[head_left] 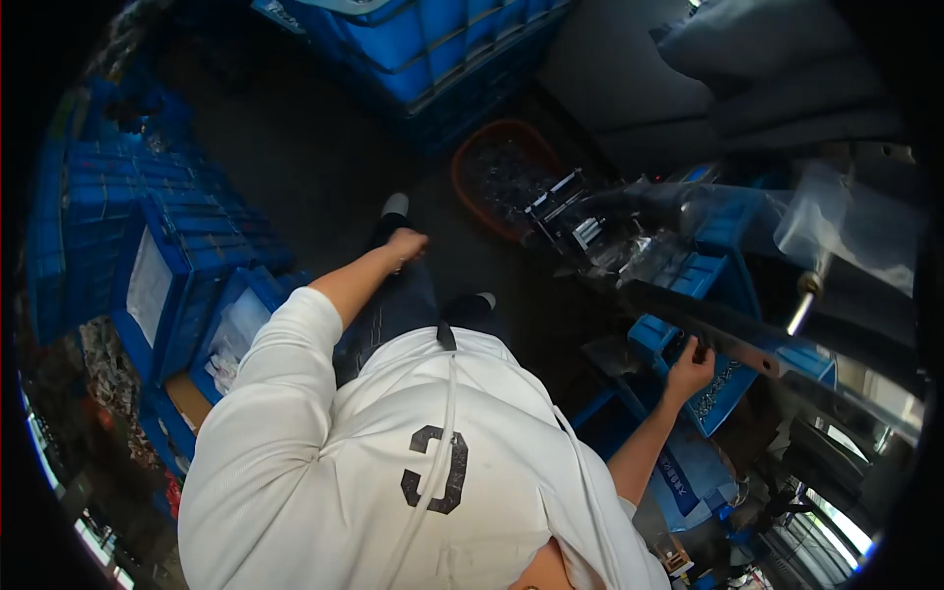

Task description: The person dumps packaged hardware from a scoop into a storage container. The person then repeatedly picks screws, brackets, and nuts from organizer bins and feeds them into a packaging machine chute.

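my right hand [691, 372] is out at the side, over the near end of a small blue bin [723, 408] that holds small shiny metal pieces [716, 385]. my thumb and fingers there are bent, their tips close together beside something dark, but it is too small and dim for me to tell whether i am pinching a piece or touching the rim. the metal pieces lie loose in the bin, just beside my hand, and blur into one another, so i cannot make out their shape. my left hand [407, 246] is in front of me, above my dark trousers [413, 295] and near one pale shoe [395, 205]; its fingers are curled in, and i cannot tell whether anything is inside them. my other shoe [486, 300] is mostly hidden. beyond my right hand, a machine [585, 231] with a bright metal frame stands by an orange-rimmed tub [455, 177] whose contents are a dim, glinting jumble. clear plastic [811, 221] blurs across the view near a metal rod [801, 313]. on my left are stacked blue crates [197, 216] and an open blue box [258, 285] with clear bags [236, 329] in it, partly covered by my white sleeve [285, 364]. the outer edges fall into black.
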{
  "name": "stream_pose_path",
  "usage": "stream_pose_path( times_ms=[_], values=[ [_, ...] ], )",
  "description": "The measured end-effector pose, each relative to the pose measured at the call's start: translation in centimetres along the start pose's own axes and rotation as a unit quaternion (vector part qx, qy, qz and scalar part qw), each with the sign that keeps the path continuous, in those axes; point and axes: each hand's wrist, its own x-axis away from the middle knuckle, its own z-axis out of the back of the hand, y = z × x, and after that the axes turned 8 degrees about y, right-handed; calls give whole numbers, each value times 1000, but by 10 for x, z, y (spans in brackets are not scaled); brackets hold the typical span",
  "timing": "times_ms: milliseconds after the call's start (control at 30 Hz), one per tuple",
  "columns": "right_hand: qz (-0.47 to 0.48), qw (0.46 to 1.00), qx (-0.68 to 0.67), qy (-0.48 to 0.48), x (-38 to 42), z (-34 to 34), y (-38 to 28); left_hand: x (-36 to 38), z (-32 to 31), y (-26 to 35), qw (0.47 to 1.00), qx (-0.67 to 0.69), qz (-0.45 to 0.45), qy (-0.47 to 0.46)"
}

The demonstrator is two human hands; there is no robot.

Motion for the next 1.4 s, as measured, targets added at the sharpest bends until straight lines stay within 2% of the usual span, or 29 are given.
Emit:
stream_pose_path(
  times_ms=[33,100,133,200,233,267,333,367,467,533,567,600,633,667,700,733,767,800,833,867,900,933,967,1033,1067,1100,1233,1333,1400],
  values=[
    [35,999,38,-6,1,-4,22,-36,23,-36,999,14,41,18],
    [118,987,109,-15,-5,-5,75,-35,72,-51,996,5,72,45],
    [52,995,84,-18,-4,-7,67,-40,87,-61,997,7,66,37],
    [-80,996,33,-9,-2,-11,48,-57,111,-77,996,-40,75,-38],
    [-133,989,61,-17,-5,-12,41,-58,120,-67,991,-78,91,-58],
    [-187,978,89,-23,-6,-10,39,-86,125,-91,983,-164,-27,-76],
    [-152,975,157,-50,-11,-4,48,-87,138,-39,946,-319,-44,-33],
    [-131,970,191,-68,-10,-1,48,-100,144,-28,947,-313,-51,-53],
    [-175,973,145,27,-9,-4,27,-148,140,4,947,-302,-70,-85],
    [-92,947,198,235,6,-7,8,-173,131,16,943,-315,-74,-76],
    [-92,929,134,333,23,-2,17,-183,124,19,935,-338,-77,-79],
    [92,914,234,320,39,-15,-33,-199,115,20,926,-359,-83,-79],
    [-63,910,163,377,63,-28,-53,-213,105,23,919,-377,-88,-78],
    [-212,876,84,425,90,-39,-64,-223,95,31,921,-368,-99,-82],
    [-264,866,106,412,146,-61,-51,-228,84,40,923,-358,-109,-87],
    [-347,858,171,339,207,-100,-44,-234,75,43,925,-349,-117,-90],
    [-408,872,56,264,227,-156,-96,-249,65,38,923,-352,-135,-81],
    [-291,943,90,134,286,-203,-82,-274,51,30,920,-354,-157,-67],
    [-405,912,53,40,313,-251,-100,-290,44,21,916,-357,-174,-55],
    [-502,864,-42,9,347,-300,-95,-297,35,25,917,-362,-162,-51],
    [-523,850,-40,-49,344,-337,-108,-299,23,33,917,-365,-151,-47],
    [-572,808,-103,-97,371,-385,-83,-306,10,39,918,-368,-141,-41],
    [-544,825,-81,-133,356,-414,-84,-326,-3,35,920,-369,-122,-47],
    [-567,782,-200,-165,379,-506,-18,-333,-27,46,944,-315,-44,-88],
    [-570,777,-203,-172,365,-536,-2,-344,-41,51,953,-283,-9,-108],
    [-574,772,-207,-179,348,-567,13,-406,-53,3,953,-275,-97,-87],
    [-483,814,-263,-187,305,-698,122,-420,-92,26,976,-172,-22,-135],
    [-511,826,-220,-88,280,-782,146,-459,-98,16,965,-129,-65,-219],
    [-589,787,-144,-112,283,-838,123,-460,-92,13,963,-114,-56,-240]
  ],
)
